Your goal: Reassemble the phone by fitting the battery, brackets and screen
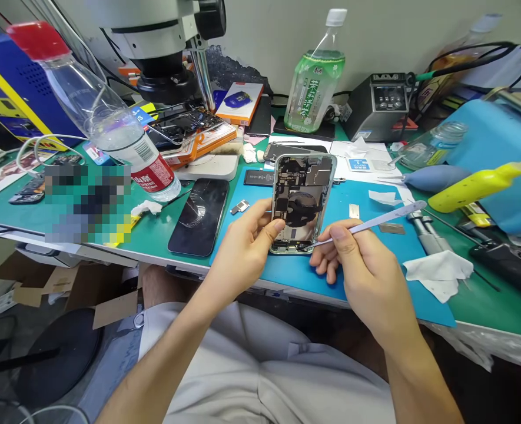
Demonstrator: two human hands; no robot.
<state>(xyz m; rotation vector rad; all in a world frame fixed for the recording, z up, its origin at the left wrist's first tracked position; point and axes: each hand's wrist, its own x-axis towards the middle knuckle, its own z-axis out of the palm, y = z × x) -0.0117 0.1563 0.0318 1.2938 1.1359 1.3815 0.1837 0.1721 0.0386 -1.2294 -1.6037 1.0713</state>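
Note:
My left hand (248, 238) grips the left side of an opened phone (303, 203), thumb over its edge. The phone's inner parts face me, and it is tilted up above the blue mat (282, 271). In my right hand (361, 253) I pinch slim metal tweezers (375, 220) between thumb and fingers. Their tip reaches the bottom edge of the phone's inside; whether it grips a part there is too small to tell. A small metal part (239, 206) and a phone battery (259, 178) lie left of the phone.
A dark phone screen (199, 217) lies to the left near a water bottle (145, 159). A microscope (163, 53) stands behind. A green-labelled bottle (315, 82), soldering station (379, 106), yellow bottle (476, 187) and white cloth (439, 272) are toward the back and right.

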